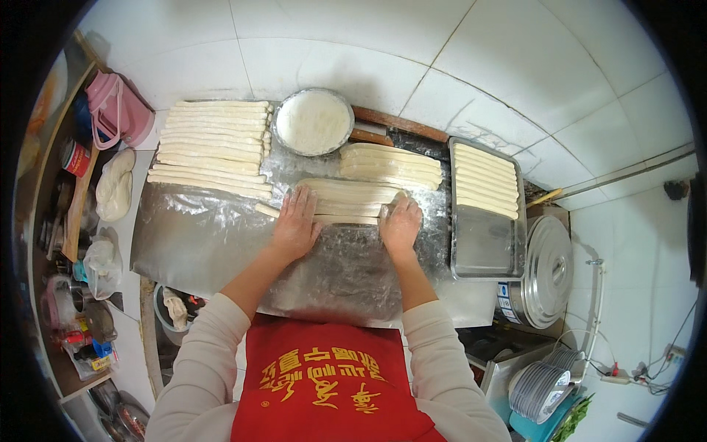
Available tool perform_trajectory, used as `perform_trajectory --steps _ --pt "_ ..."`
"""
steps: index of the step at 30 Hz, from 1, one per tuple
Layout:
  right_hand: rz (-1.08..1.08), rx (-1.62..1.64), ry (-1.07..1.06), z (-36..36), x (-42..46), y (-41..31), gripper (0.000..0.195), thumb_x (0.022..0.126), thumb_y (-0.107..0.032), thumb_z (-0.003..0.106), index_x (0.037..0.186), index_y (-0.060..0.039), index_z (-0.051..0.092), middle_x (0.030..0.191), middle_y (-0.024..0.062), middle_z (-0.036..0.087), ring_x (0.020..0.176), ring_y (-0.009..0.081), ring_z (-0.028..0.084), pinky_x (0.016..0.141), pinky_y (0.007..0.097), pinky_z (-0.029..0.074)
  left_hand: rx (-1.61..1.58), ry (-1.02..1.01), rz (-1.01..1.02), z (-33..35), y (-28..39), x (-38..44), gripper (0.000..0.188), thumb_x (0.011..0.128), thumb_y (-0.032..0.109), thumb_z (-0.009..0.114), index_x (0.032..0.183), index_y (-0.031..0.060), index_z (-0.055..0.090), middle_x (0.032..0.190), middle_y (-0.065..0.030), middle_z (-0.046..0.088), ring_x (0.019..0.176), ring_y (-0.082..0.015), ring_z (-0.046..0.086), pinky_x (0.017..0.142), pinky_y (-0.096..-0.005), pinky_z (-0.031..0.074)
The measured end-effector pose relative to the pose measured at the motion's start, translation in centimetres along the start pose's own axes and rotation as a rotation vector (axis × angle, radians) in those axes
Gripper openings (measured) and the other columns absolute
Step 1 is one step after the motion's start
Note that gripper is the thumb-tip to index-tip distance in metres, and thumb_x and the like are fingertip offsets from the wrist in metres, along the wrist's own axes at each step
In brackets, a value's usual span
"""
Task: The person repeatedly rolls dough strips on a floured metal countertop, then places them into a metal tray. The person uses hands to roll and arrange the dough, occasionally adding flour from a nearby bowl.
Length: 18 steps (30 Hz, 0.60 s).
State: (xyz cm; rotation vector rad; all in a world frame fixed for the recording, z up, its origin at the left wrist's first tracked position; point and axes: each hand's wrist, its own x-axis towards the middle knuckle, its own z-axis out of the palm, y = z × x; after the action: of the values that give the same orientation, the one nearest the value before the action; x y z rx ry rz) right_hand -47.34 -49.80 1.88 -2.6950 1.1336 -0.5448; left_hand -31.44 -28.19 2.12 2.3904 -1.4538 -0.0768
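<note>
My left hand (295,224) lies palm down across a thin dough strip (348,220), and a short end of dough sticks out to its left. My right hand (402,226) rests over the right end of that strip, its fingertips at the ends of the dough strips behind; what lies under the palm is hidden. Just beyond the hands, a group of dough strips (353,193) lies side by side on the floured metal work surface (215,232). Behind these is a second group of strips (389,164). Neither hand visibly grips anything.
Long dough ropes (212,143) fill the back left, beside a bowl of flour (314,121). At right, a metal tray (486,243) holds a row of dough strips, next to a lidded steel pot (549,271). A pink jug (119,110) stands at far left. Tiled wall (342,55) bounds the back.
</note>
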Motion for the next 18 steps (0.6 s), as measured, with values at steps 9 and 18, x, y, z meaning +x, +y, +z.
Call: perform_trajectory --steps 9,18 --pt "-0.087 0.301 -0.253 0.9 0.3 -0.6 0.052 0.080 -0.022 0.076 0.123 0.0007 0.057 0.108 0.0208 0.062 0.093 0.0365 0.062 0.081 0.0429 0.053 0.055 0.027 0.013 1.0 1.8 0.8 0.071 0.093 0.030 0.061 0.147 -0.0064 0.033 0.154 -0.0273 0.030 0.144 -0.0450 0.025 0.120 -0.0516 0.022" --pt "0.243 1.471 -0.876 -9.2 -1.2 -7.3 0.034 0.088 0.001 0.067 0.120 -0.0023 0.059 0.106 0.0013 0.063 0.093 0.0116 0.060 0.078 0.0272 0.051 -0.429 0.118 0.026 1.9 -1.3 2.9 0.045 0.093 0.020 0.059 0.132 -0.0021 0.053 0.132 -0.0248 0.054 0.126 -0.0440 0.048 0.113 -0.0501 0.033"
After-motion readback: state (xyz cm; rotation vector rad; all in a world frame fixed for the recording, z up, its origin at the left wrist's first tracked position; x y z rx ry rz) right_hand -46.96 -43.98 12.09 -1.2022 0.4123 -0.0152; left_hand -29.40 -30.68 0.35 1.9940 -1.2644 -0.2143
